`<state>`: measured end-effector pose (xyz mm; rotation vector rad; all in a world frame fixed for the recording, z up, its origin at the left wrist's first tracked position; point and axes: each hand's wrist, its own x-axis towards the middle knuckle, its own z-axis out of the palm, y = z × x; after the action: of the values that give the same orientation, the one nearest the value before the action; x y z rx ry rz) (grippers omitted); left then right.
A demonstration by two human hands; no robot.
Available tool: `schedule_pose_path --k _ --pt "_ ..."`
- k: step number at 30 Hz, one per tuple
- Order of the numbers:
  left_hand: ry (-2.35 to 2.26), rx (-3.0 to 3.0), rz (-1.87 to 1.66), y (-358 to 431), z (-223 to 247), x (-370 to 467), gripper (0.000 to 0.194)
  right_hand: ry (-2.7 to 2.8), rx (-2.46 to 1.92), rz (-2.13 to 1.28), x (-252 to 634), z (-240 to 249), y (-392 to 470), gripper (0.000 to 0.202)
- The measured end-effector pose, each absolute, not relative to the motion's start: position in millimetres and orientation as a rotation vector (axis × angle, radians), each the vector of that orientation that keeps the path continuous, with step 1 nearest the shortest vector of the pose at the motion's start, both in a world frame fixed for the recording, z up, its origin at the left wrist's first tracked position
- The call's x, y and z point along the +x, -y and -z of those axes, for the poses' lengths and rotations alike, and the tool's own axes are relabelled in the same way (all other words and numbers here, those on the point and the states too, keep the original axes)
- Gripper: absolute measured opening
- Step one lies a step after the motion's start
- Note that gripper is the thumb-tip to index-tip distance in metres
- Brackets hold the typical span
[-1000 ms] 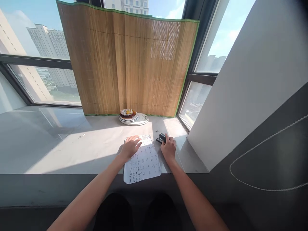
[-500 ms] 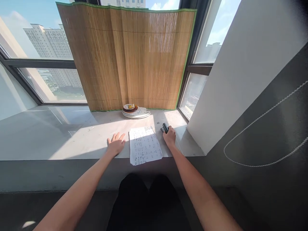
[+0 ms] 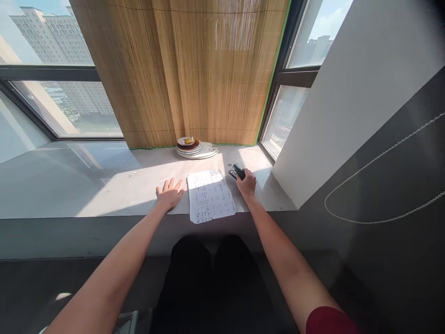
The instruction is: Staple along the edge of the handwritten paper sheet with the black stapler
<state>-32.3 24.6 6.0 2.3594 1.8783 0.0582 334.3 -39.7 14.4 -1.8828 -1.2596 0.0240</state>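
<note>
On the white windowsill (image 3: 114, 195) lies a handwritten sheet of paper (image 3: 210, 197), its lower edge reaching past the sill's front. My left hand (image 3: 169, 193) rests flat to the left of the sheet, fingers spread, holding nothing. Beyond the sheet's upper right corner, my right hand (image 3: 246, 183) grips a black stapler (image 3: 238, 171). Tiny dark pieces, perhaps staples, lie just past the stapler; they are too small to tell for sure.
A stack of plates (image 3: 198, 150) stands at the back of the sill, before a bamboo blind (image 3: 194, 79). To the right, a white wall (image 3: 323, 106) slopes down to the sill, and a beaded cord (image 3: 377, 171) hangs in a loop. Small scraps lie on the left.
The view has tipped downward, so the sill and blind sit higher in the picture. The stapler in my right hand has turned slightly. My left hand stays spread beside the paper.
</note>
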Motion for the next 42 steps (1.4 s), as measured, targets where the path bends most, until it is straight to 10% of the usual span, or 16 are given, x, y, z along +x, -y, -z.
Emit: schedule_pose_path --k 10,24,42 --pt "-1.889 2.365 -0.050 -23 -10 -33 0.070 1.615 -1.726 -0.317 206 -22 48 0.015" --pt "-1.888 2.364 -0.098 -22 -7 -33 0.070 1.161 -1.761 -0.136 319 -22 32 0.032" --pt "-1.918 2.375 -0.087 -33 -5 -94 0.070 1.941 -2.020 -0.216 294 2 -77 0.055"
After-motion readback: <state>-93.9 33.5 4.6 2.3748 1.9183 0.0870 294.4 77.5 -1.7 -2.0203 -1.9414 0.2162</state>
